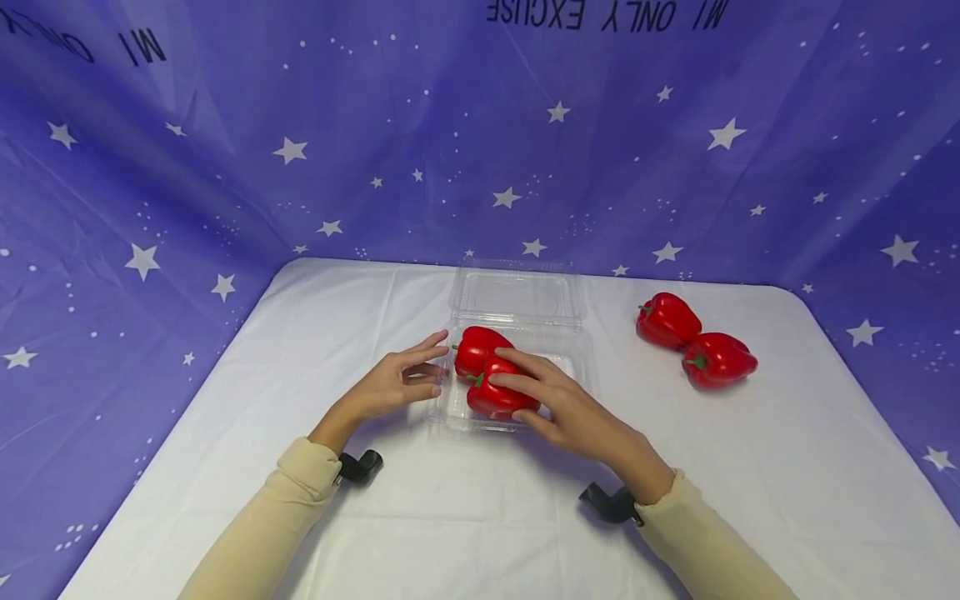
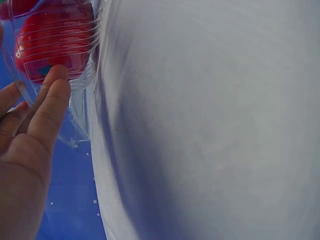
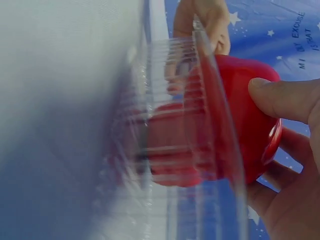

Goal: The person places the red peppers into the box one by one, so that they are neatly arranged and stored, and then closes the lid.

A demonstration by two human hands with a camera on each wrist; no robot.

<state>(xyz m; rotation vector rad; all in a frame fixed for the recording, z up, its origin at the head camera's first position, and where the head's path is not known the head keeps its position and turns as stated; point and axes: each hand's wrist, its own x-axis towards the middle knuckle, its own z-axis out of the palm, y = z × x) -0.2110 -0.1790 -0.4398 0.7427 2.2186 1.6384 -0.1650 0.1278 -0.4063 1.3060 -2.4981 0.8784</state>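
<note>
My right hand (image 1: 573, 412) grips a red bell pepper (image 1: 498, 400) with a green stem, its fingers over the top and the thumb at the near side. In the right wrist view this pepper (image 3: 245, 110) stands partly above the rim of a clear plastic clamshell box (image 1: 453, 408). A second red bell pepper (image 1: 476, 346) lies inside the box, just behind the held one. My left hand (image 1: 390, 383) is at the box's left side, fingers extended and apart; in the left wrist view its fingertips (image 2: 57, 75) touch or nearly touch the ribbed wall.
The box's clear lid (image 1: 517, 296) lies folded back, away from me. Two more red bell peppers, one behind (image 1: 667, 321) and one in front (image 1: 720, 361), lie together at the right on the white tablecloth (image 1: 450, 517). A blue star-printed curtain (image 1: 420, 150) surrounds the table.
</note>
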